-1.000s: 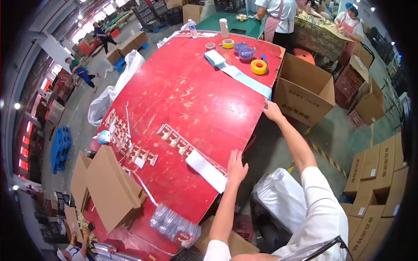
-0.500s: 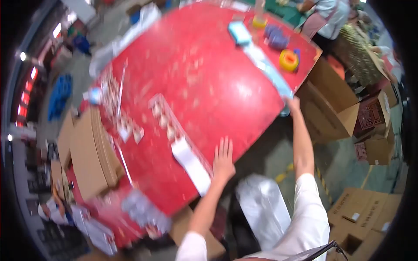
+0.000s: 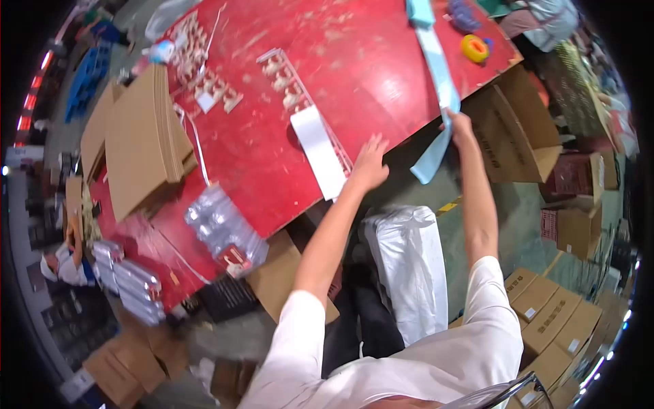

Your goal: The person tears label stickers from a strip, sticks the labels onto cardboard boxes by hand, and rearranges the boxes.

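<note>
My right hand (image 3: 460, 127) is closed on a long light blue strip (image 3: 436, 71) at the right edge of the red table (image 3: 354, 75). One end of the strip hangs below my fingers, past the table edge. Its far end meets a folded light blue bundle (image 3: 420, 12). My left hand (image 3: 370, 165), fingers extended, is at the front table edge and holds nothing. Just left of it lies a white strip (image 3: 318, 153), partly over a clear narrow tray with small beige pieces (image 3: 283, 76).
A yellow tape roll (image 3: 475, 48) and a purple bundle (image 3: 464, 15) lie at the far right. Flat cardboard (image 3: 139, 136) and plastic-wrapped packs (image 3: 221, 221) are on the left. An open carton (image 3: 507, 133) and a silvery-white package (image 3: 409, 273) stand beside the table.
My view has tilted downward. My right hand now has a longer loose end of the blue strip hanging below it. My left hand has shifted toward the right along the table edge.
</note>
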`<state>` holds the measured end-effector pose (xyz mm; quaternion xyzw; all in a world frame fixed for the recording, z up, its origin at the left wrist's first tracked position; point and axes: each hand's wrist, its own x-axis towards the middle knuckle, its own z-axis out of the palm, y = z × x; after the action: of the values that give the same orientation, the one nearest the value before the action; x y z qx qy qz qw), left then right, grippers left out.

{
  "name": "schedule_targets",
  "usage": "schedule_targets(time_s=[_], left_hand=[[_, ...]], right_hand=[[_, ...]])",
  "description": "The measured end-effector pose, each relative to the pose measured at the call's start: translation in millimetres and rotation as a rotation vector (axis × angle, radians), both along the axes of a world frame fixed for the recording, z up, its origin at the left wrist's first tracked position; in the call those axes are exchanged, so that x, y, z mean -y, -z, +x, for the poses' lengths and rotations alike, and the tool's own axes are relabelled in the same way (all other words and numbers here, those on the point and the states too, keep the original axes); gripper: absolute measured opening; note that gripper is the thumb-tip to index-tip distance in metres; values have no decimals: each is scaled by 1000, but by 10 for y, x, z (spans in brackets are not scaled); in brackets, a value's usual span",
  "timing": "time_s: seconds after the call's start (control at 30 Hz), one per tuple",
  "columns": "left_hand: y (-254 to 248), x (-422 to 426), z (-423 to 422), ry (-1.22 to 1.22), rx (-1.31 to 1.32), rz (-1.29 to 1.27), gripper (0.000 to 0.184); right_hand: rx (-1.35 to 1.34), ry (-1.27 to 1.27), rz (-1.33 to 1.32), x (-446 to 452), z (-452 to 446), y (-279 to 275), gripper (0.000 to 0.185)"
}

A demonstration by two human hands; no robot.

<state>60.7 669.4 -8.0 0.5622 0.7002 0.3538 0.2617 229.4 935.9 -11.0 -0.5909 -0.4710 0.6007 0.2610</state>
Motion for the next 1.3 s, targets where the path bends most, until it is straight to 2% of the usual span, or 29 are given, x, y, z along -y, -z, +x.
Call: schedule_targets(time_s=[0.1, 0.13, 0.17, 0.27, 0.4, 0.5, 0.53, 0.6, 0.63, 0.67, 0.73, 0.77, 0.83, 0.87, 0.93, 0.97, 1.03, 1.07, 1.1, 1.17, 1.2, 1.23, 1.27, 1.3], left_hand=[[-164, 530, 363, -61, 315, 134, 59], [-72, 710, 446, -51, 456, 159, 60], [-146, 885, 511, -84, 682, 42, 59], [-365, 1218, 510, -114, 831, -80, 46], [-732, 1137, 239, -89, 754, -93, 39], [-930, 787, -58, -115, 712, -42, 31], [-971, 653, -160, -112, 690, -48, 30], [-1035, 377, -381, -95, 670, -116, 29], [-1050, 226, -469, -72, 590, -69, 27], [-1032, 89, -546, -62, 580, -85, 26], [-958, -185, -683, -68, 552, -111, 25], [-863, -308, -724, -64, 557, -107, 25], [-629, -491, -758, -79, 587, -120, 24], [-538, -545, -750, -86, 616, -96, 24], [-397, -648, -737, -87, 653, -70, 22], [-359, -693, -735, -84, 672, -89, 22], [-239, -817, -703, -89, 703, -92, 20], [-180, -907, -672, -95, 720, -95, 20], [-125, -1012, -634, -131, 728, -100, 21], [-46, -1252, -547, -170, 748, -105, 21], [21, -1426, -483, -200, 654, -110, 23], [30, -1600, -420, -227, 558, -115, 24], [28, -1806, -368, -235, 538, -173, 35], [101, -2031, -283, -289, 471, -111, 42]], right_hand=[[44, -61, 27, 435, -85, -187, 26], [73, -67, 15, 584, -112, -268, 25], [44, -26, -33, 685, -124, -282, 26], [34, 24, -81, 1050, -175, -544, 30], [32, -80, -125, 1331, -142, -618, 29], [267, -372, -161, 1295, -40, -572, 31], [365, -436, -192, 1291, -53, -800, 42], [715, -429, 48, 1042, -158, -801, 57], [794, -355, 225, 837, -221, -767, 65], [805, -355, 244, 530, -322, -729, 67], [706, -140, 413, 96, -650, -663, 68], [674, -136, 399, -110, -800, -699, 75], [762, -124, 606, -484, -1115, -549, 91], [775, -185, 669, -662, -1241, -532, 89], [896, -307, 1002, -1006, -1443, -381, 87], [1072, -370, 1049, -1140, -1536, -324, 86], [1193, -526, 1072, -1286, -1684, -385, 84], [1242, -598, 1030, -1412, -1724, -276, 69], [1253, -614, 1029, -1522, -1731, -161, 69], [1280, -625, 1200, -1696, -1687, 25, 52], [1246, -600, 1276, -1698, -1682, 30, 37], [1267, -643, 1282, -1706, -1682, 38, 33], [1289, -681, 1292, -1728, -1681, 24, 30], [1255, -683, 1378, -1783, -1653, 60, 21]])
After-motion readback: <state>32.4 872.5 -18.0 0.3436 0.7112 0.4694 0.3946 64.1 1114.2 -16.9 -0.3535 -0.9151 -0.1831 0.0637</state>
